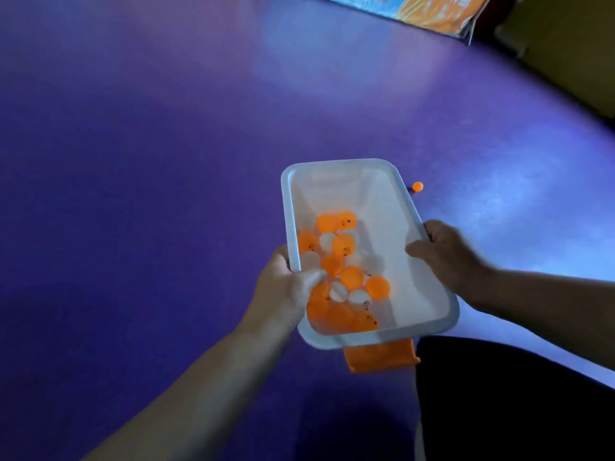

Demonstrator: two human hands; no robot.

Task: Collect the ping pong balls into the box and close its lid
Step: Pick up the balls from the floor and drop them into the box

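I hold a translucent white plastic box (392, 207) above the purple floor, its top open and no lid on it. Several orange and white ping pong balls (342, 261) lie in its near half. My left hand (286, 287) grips the box's left rim, thumb inside. My right hand (446, 254) grips the right rim. An orange piece (382, 357), possibly the lid, sticks out from under the box's near end. One loose orange ball (417, 186) lies on the floor just beyond the box's far right corner.
The purple floor (166, 161) spreads all around. A colourful printed panel (429, 11) leans at the top right, next to a dark olive wall. Dark clothing (499, 400) fills the lower right.
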